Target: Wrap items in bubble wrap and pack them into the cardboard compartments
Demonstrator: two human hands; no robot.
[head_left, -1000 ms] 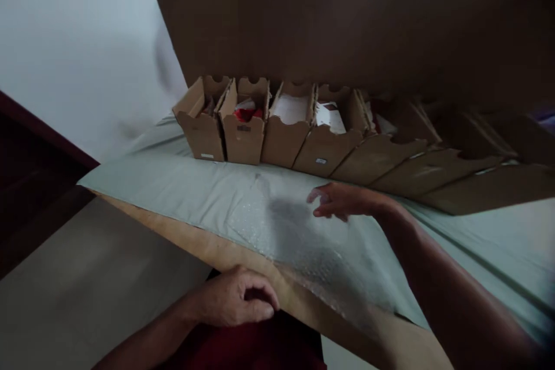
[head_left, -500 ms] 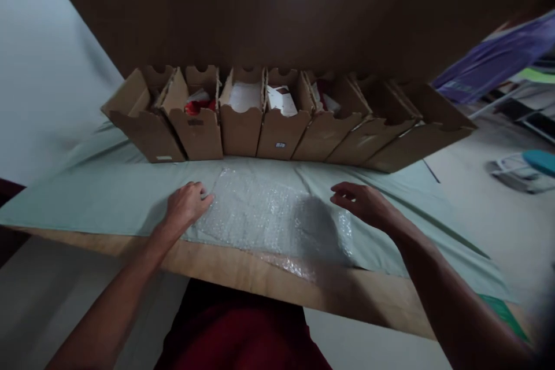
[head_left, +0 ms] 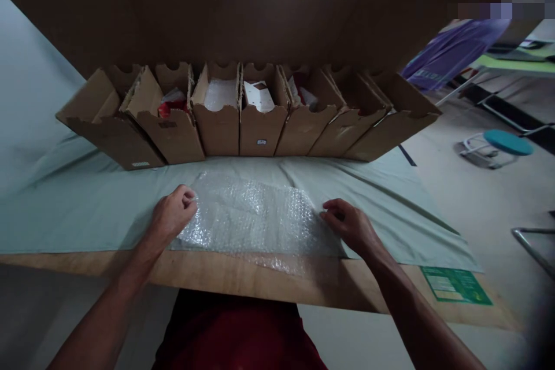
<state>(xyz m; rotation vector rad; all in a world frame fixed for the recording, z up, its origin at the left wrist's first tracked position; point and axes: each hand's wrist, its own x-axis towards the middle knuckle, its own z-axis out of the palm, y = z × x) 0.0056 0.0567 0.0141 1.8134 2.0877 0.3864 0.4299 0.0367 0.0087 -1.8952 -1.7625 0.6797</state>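
Note:
A clear sheet of bubble wrap [head_left: 255, 214] is spread over the pale green cloth, and its near edge hangs over the bare wooden strip. My left hand [head_left: 173, 213] pinches its left edge between thumb and fingers. On the opposite side, my right hand [head_left: 347, 222] has thumb and fingertips closed at the right edge of the wrap. The sheet looks slightly raised and creased between the two hands.
Several open cardboard bins [head_left: 260, 133] stand in a row behind the wrap, some holding white or red items. The wooden table edge [head_left: 208, 272] runs in front. A green printed sheet [head_left: 457, 286] lies right. Beyond are a teal stool [head_left: 507, 142] and a person in purple [head_left: 455, 52].
Both hands have closed on the side edges of the bubble wrap, the right moving inward to it. The wrap's surface has shifted and catches more light. The camera view has turned slightly right.

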